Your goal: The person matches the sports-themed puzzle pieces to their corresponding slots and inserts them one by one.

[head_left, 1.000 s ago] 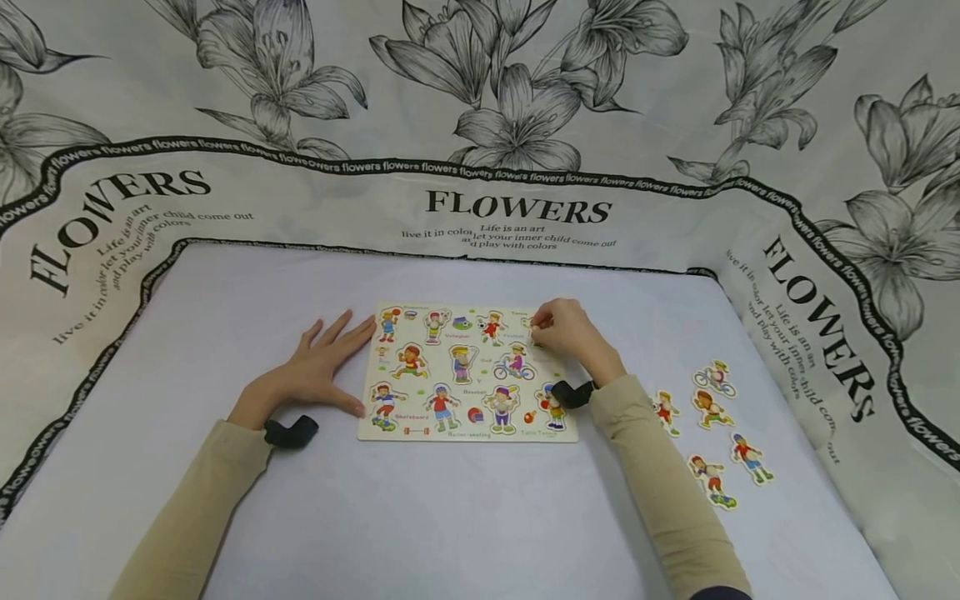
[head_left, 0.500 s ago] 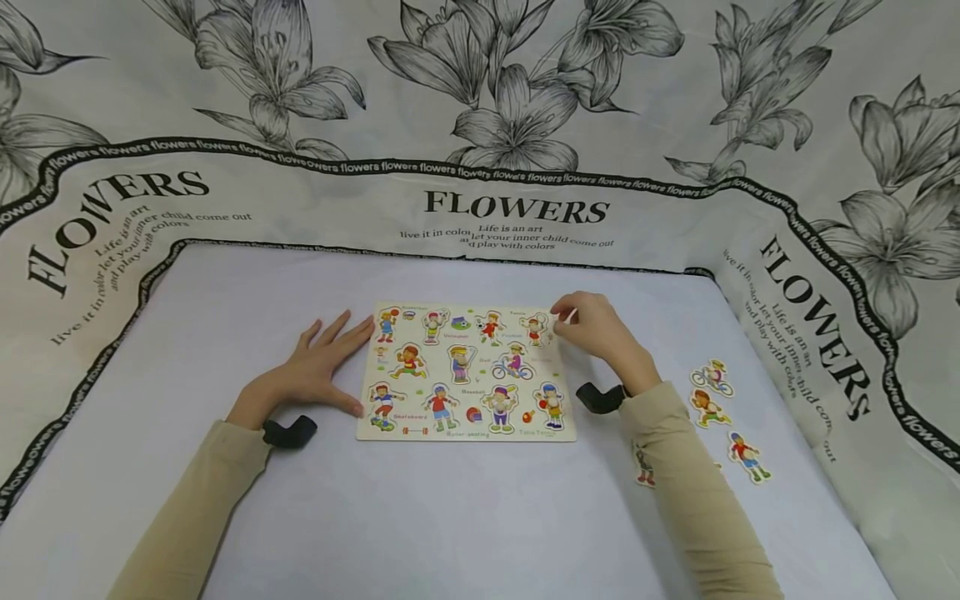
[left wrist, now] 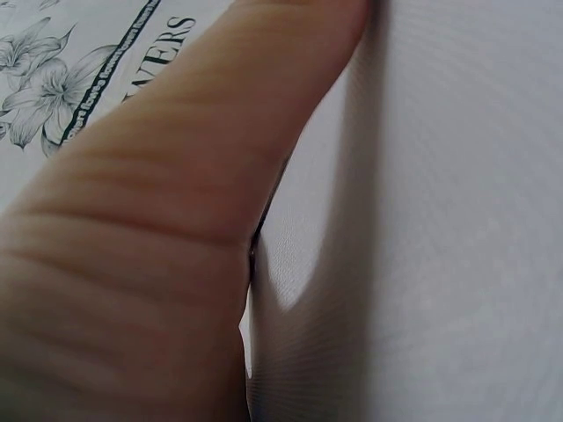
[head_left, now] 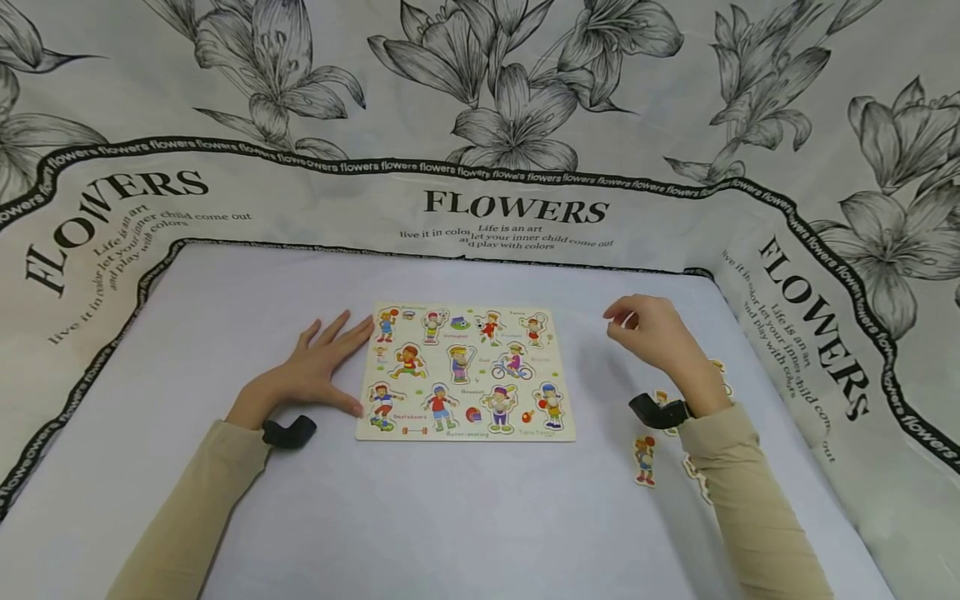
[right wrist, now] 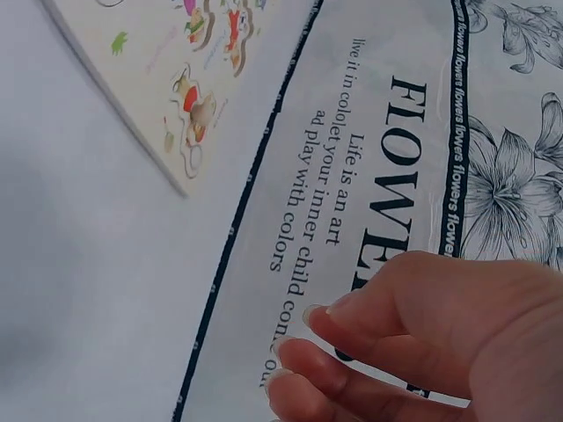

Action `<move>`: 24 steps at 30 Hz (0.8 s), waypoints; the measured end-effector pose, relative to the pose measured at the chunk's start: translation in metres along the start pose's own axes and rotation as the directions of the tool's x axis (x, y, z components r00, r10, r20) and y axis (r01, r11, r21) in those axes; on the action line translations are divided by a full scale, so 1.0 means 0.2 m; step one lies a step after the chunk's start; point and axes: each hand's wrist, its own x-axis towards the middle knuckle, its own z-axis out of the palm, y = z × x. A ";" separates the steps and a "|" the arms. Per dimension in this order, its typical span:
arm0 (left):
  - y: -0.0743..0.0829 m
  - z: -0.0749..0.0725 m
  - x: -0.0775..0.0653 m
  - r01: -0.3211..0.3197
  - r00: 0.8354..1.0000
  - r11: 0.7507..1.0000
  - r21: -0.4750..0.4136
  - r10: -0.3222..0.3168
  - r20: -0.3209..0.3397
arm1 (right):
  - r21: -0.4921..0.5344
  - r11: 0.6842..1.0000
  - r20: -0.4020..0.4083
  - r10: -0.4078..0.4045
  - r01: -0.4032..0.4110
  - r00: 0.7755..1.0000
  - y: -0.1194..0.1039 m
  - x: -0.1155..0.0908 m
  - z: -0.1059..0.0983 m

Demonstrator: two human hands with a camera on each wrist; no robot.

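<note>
A cream puzzle board [head_left: 432, 412] printed with sports figures lies flat on the table. My left hand [head_left: 307, 375] has its fingers spread, with the fingertips and thumb at the board's left edge; the left wrist view shows mostly a finger [left wrist: 167, 167] close up. To the right of the board my right hand [head_left: 648, 329] is over the table, apart from it. Its fingers bend loosely and nothing shows between them in the right wrist view. A tennis-player piece [head_left: 535, 330] sits at the board's top right corner. Below the right wrist lies a loose basketball-player piece [head_left: 644, 461].
More loose figure pieces [head_left: 697, 477] lie on the right side, partly hidden by my right sleeve [head_left: 750, 500]. A white cloth [head_left: 465, 517] covers the table. Floral fabric [head_left: 517, 217] rises behind it and along both sides.
My right hand has left the board's top right corner and moved right, uncovering the tennis-player piece. The right forearm now covers other loose pieces. My left hand and the board stay put.
</note>
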 end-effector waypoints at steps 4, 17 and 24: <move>0.00 0.00 0.00 -0.002 1.000 1.000 0.001 0.002 -0.006 | 0.001 1.000 -0.003 0.011 -0.011 1.000 0.06 -0.07 -0.04; 0.00 0.00 -0.01 0.009 1.000 1.000 0.008 -0.009 -0.003 | -0.004 0.994 0.091 0.109 -0.109 0.990 0.23 -0.27 -0.08; 0.01 -0.01 0.00 0.013 1.000 1.000 0.003 -0.013 0.006 | -0.017 0.983 0.211 0.182 -0.182 0.961 0.31 -0.36 -0.04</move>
